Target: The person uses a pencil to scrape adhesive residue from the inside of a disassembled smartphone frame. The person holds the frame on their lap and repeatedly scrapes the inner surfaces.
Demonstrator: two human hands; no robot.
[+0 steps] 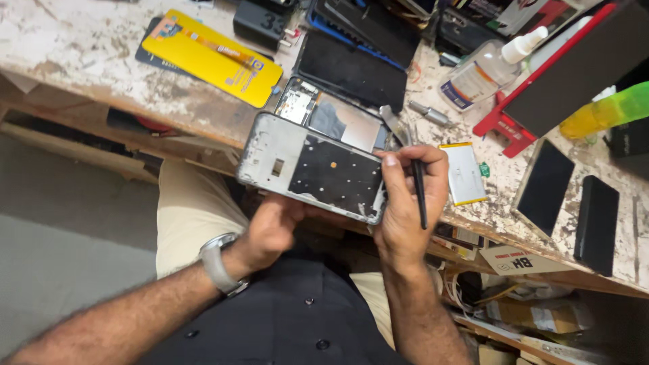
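Head view, looking down over a dark shirt and pale trousers: both hands work above the lap, just in front of the edge of a stained, scuffed worktop (81, 47). The left hand (270, 230), with a grey watch (218, 263) on its wrist, is curled closed from below around the near long edge of a stripped phone frame (311, 167), a grey metal shell with a black inner panel, held tilted with its open side facing up. The right hand (405, 203) is closed too: its thumb presses on the frame's right end, and its fingers pinch a thin black pointed tool (419, 192) that runs down across the palm side, its upper tip near the frame's corner. Just behind the frame, lying on the worktop's edge, is a second opened phone body (338, 118) with a silvery plate, and behind that a dark screen panel (351, 71). To the left lies a yellow flat pack (213, 57). Right of the hands a slim white battery (463, 172) lies flat, with metal tweezers (392, 122) near it, a clear squeeze bottle (483, 71) with a white nozzle on its side, a red stand (500, 125) propping a dark panel, and two black slabs (544, 186) near the right edge.
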